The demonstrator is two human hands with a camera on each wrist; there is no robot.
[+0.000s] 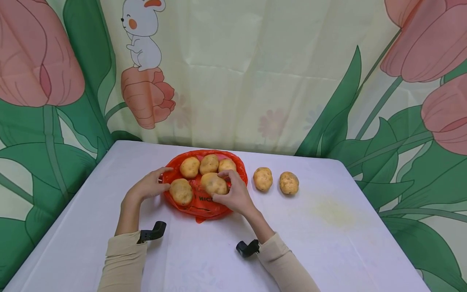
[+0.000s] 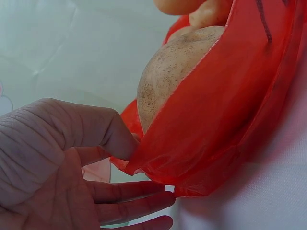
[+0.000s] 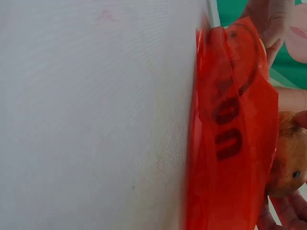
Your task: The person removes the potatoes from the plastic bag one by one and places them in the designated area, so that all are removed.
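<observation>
A red plastic bag (image 1: 198, 207) lies spread in a round shape on the table, with dark print on it and potatoes inside. My right hand (image 1: 237, 194) grips a potato (image 1: 211, 184) between thumb and fingers over the bag's right half; part of this potato (image 3: 288, 158) shows at the right wrist view's edge. At the bag's left rim, my left hand (image 1: 147, 185) pinches the red plastic, thumb tucked behind its edge in the left wrist view. Close by that hand sits another potato (image 1: 181, 192). Several more potatoes, such as one at the back (image 1: 189, 167), lie along the far side.
Two potatoes (image 1: 263, 179) (image 1: 289, 183) lie on the white tablecloth (image 1: 292, 231) to the right of the bag. A faint yellowish stain (image 1: 335, 211) marks the cloth further right. Behind the table hangs a printed curtain (image 1: 248, 81) with tulips and a rabbit.
</observation>
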